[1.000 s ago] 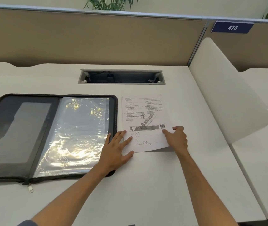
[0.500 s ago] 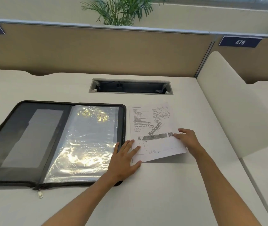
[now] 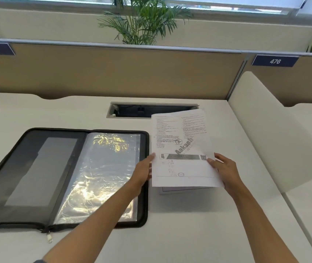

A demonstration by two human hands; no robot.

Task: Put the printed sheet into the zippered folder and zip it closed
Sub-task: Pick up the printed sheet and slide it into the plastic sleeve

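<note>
The printed sheet is lifted off the desk, right of the folder, its far end tilted up. My right hand pinches its lower right edge. My left hand holds its lower left edge, fingers behind the paper. A second sheet edge shows just beneath it. The black zippered folder lies open flat at left, with shiny clear plastic sleeves on its right half and a mesh pocket on its left half. Its zipper pull hangs at the near edge.
A cable slot is cut into the white desk behind the sheet. A white curved divider rises on the right. A tan partition with number tags 475 and 476 closes the back, plants behind it.
The sheet has come up off the desk, held by both hands. My left hand moved from lying flat on it to gripping its left edge. The camera tilted upward.
</note>
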